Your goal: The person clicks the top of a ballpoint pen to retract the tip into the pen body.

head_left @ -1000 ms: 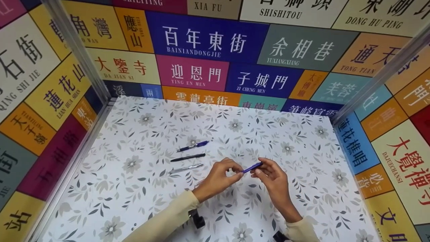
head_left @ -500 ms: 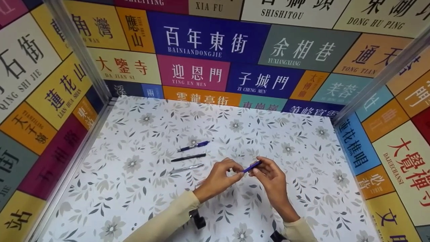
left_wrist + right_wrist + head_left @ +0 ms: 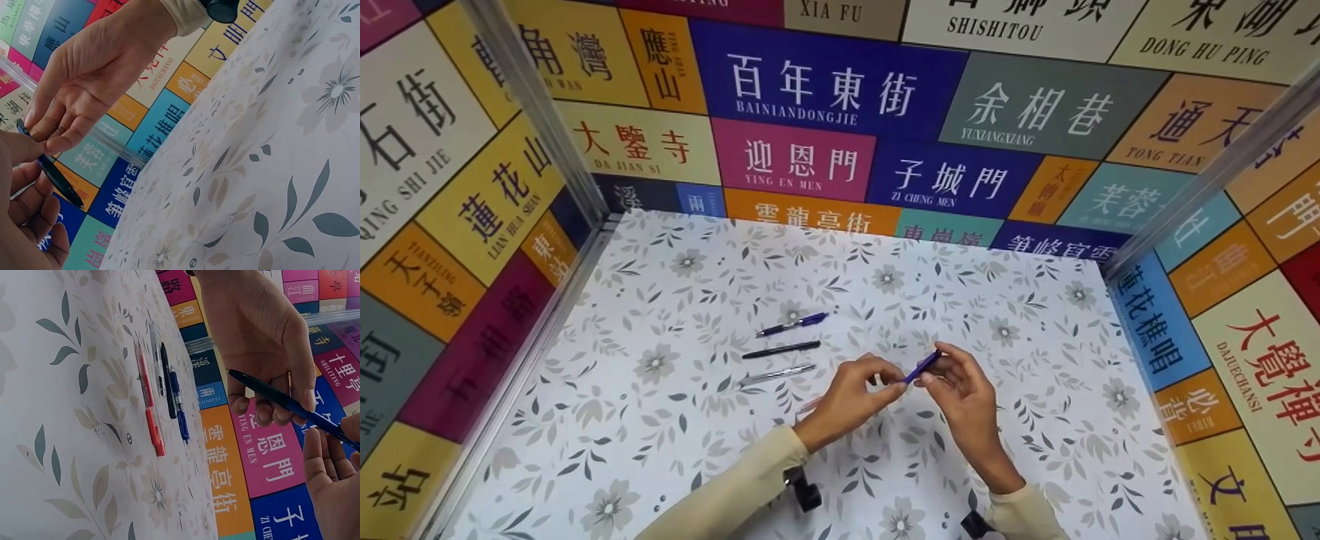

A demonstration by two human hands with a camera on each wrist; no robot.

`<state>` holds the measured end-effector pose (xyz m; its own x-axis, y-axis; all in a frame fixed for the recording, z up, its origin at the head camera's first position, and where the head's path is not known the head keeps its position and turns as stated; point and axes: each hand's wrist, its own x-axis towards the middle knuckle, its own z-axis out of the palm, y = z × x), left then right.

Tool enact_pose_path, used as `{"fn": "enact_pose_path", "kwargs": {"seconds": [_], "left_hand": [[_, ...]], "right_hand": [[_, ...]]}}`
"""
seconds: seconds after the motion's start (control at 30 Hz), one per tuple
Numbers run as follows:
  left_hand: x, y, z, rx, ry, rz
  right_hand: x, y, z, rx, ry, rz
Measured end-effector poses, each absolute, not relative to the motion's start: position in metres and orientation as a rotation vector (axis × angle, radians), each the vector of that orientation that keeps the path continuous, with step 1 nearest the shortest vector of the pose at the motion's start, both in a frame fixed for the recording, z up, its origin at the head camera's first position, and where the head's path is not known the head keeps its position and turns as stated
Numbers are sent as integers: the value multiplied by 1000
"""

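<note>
Between my two hands, above the table, is a slim dark blue pen (image 3: 922,366). My left hand (image 3: 859,394) pinches it with thumb and fingers towards its lower left end in the head view. My right hand (image 3: 964,390) holds the other end between thumb and fingers. In the right wrist view the pen's narrow tip sticks out past the left thumb. To the left on the table lie a blue pen (image 3: 792,325), a black pen (image 3: 781,349) and a clear pen (image 3: 778,375), roughly side by side. A red pen (image 3: 149,405) lies nearest me, partly hidden by my left wrist in the head view.
The table (image 3: 660,450) has a white cover with grey flowers and leaves. Panels of coloured sign tiles (image 3: 825,82) stand behind it and on both sides, with clear edge strips at the corners. Black wrist devices (image 3: 802,487) sit at both cuffs.
My right hand has shifted slightly up and to the left, and the held pen now slants more steeply. The left hand stays almost still. The pens on the table lie as before.
</note>
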<state>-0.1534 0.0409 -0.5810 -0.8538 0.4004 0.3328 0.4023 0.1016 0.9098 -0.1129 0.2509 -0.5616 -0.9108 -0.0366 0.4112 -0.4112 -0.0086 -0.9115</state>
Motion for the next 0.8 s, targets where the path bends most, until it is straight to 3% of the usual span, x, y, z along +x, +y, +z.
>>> {"fn": "enact_pose_path", "kwargs": {"seconds": [0.8], "left_hand": [[-150, 43, -581, -772, -2322, -2010]], "right_hand": [[-118, 243, -555, 568, -2029, 1914]]}}
